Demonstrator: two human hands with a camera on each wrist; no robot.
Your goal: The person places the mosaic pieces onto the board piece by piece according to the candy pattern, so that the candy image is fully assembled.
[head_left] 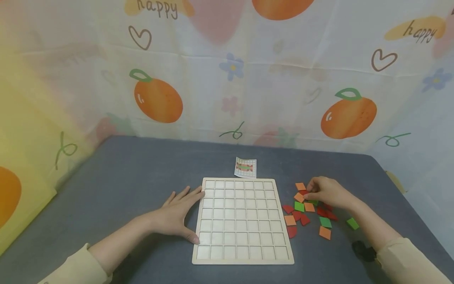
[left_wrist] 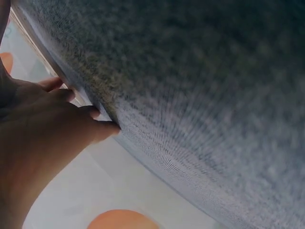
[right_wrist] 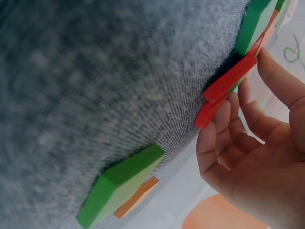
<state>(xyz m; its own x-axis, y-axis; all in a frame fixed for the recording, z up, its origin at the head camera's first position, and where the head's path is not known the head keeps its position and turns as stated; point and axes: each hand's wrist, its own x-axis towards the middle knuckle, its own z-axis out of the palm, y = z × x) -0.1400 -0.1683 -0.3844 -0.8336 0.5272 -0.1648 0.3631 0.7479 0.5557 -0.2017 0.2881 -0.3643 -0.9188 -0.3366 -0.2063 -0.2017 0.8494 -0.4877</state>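
Observation:
A pale wooden grid board (head_left: 242, 219) lies flat on the table, its square cells bare. My left hand (head_left: 173, 217) spreads along the board's left edge, thumb near the lower corner and fingertips near the upper one. In the left wrist view the fingers (left_wrist: 102, 130) reach that edge. Over the loose tiles right of the board is my right hand (head_left: 328, 191), fingers bent, thumb and index close to an orange tile (head_left: 299, 197) and a red piece (head_left: 303, 192). Red tiles (right_wrist: 231, 79) lie by its fingertips in the right wrist view; whether it pinches one is hidden.
Several orange, green and red pieces (head_left: 291, 231) are scattered right of the board, a green tile (head_left: 352, 223) farthest right. A pattern card (head_left: 245, 167) lies behind the board. A printed cloth (head_left: 198, 90) hangs at the table's back. A dark object (head_left: 363, 251) shows beneath the right forearm.

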